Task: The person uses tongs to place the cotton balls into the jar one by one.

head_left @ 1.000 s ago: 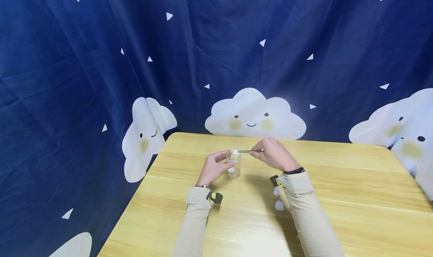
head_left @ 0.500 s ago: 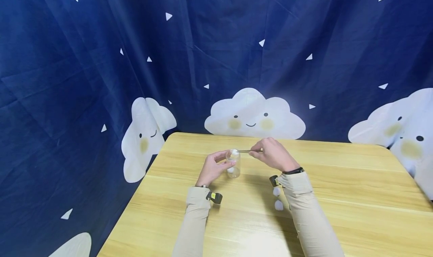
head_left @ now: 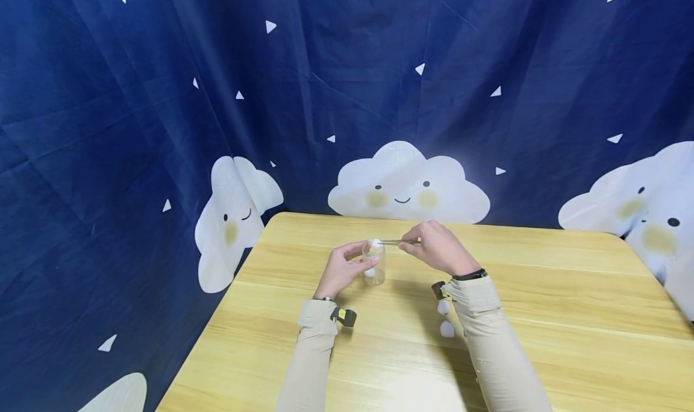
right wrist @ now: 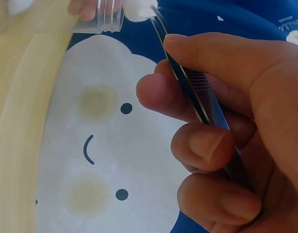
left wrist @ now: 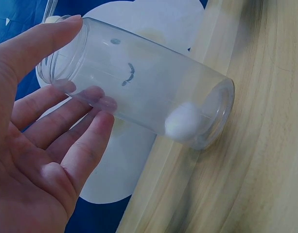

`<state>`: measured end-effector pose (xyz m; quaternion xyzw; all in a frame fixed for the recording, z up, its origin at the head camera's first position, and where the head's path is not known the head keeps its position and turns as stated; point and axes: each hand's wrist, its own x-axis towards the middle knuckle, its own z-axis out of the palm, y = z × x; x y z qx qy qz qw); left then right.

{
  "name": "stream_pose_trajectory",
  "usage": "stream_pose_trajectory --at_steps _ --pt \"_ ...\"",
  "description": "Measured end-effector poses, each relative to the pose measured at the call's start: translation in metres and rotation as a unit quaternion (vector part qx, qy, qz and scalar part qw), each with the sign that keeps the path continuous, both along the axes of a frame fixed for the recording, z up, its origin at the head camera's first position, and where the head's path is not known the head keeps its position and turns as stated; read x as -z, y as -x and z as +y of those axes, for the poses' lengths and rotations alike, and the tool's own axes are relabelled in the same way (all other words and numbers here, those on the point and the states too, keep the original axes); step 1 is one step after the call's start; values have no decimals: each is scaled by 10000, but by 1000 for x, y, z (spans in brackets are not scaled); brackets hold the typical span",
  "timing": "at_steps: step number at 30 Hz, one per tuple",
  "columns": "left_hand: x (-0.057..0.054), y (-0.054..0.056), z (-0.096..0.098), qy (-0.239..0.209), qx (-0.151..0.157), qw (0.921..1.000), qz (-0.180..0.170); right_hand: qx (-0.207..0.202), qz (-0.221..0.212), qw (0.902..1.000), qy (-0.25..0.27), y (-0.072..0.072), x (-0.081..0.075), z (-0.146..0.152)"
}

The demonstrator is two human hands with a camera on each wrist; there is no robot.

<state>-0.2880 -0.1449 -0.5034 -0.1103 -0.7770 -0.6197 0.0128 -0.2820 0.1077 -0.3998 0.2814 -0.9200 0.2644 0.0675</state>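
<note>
My left hand (head_left: 340,272) grips a clear plastic jar (left wrist: 139,73) near its threaded mouth, thumb on one side and fingertips on the other. Inside, at the jar's base, lies a white cotton ball (left wrist: 184,121). My right hand (head_left: 440,247) pinches a pair of metal tweezers (right wrist: 187,87) between thumb and fingers, pointing left. At the tweezers' tips is another white cotton ball (right wrist: 140,9), right at the jar's open mouth. In the head view the jar stands upright on the table.
Two white cotton balls (head_left: 447,329) lie on the wooden table (head_left: 260,340) beside the right forearm. A dark blue curtain (head_left: 347,87) with cloud prints hangs behind and to the left of the table. Both wrists wear small black cameras.
</note>
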Motion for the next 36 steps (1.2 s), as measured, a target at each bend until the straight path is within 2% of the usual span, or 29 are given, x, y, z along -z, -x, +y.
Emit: stream_pose_trajectory --at_steps 11,18,36 --pt "0 1 1 -49 25 10000 48 14 92 9999 37 -1 -1 -1" --pt "1 2 1 -33 28 10000 40 75 -27 10000 30 -1 -1 -2" --pt "-3 -1 1 83 40 9999 49 40 4 10000 -27 -1 -2 -3"
